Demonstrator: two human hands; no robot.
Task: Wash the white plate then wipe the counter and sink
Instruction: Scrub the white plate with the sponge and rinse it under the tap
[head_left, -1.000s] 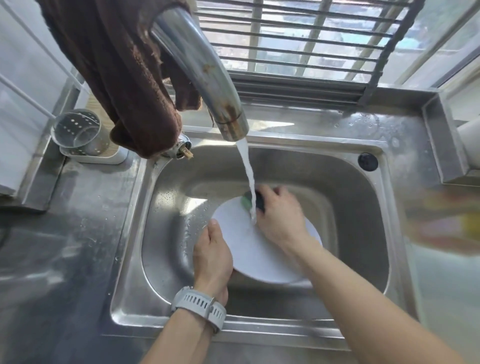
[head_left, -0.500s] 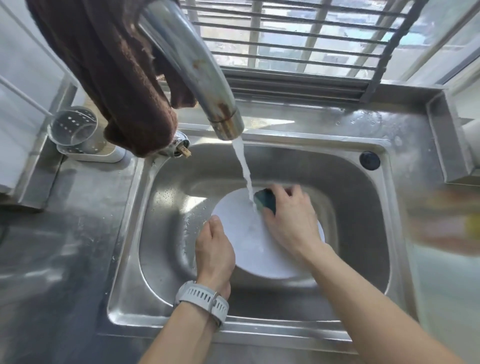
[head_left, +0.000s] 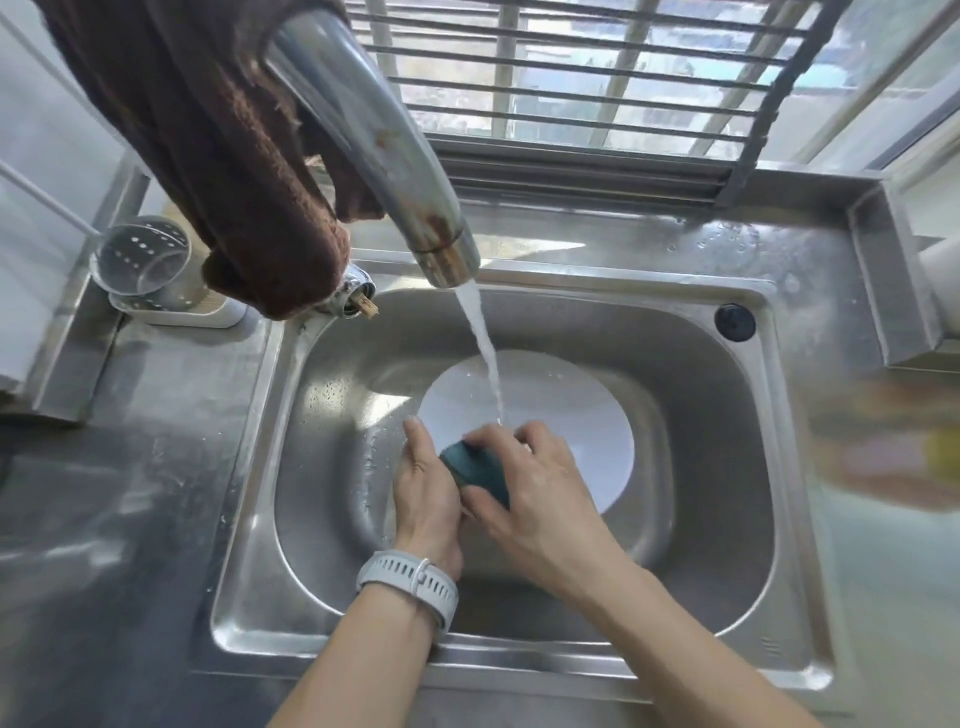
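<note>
The white plate (head_left: 561, 410) lies tilted in the steel sink (head_left: 727, 519), under running water from the tap (head_left: 374, 140). My left hand (head_left: 426, 499), with a white watch on the wrist, grips the plate's near-left rim. My right hand (head_left: 535, 499) presses a dark green sponge (head_left: 475, 467) onto the plate's near part, close beside the left hand. The water stream lands just beyond my right fingers. The steel counter (head_left: 130, 493) spreads left of the sink.
A brown cloth (head_left: 208, 140) hangs over the tap at top left. A perforated cup holder (head_left: 143, 265) stands in the back-left corner. A black plug (head_left: 735, 322) sits on the sink's back-right rim. Blurred coloured objects (head_left: 893, 447) lie on the right.
My right hand has slid the sponge from the plate's far edge down to its near-left part, next to the left hand. The plate's far half now shows.
</note>
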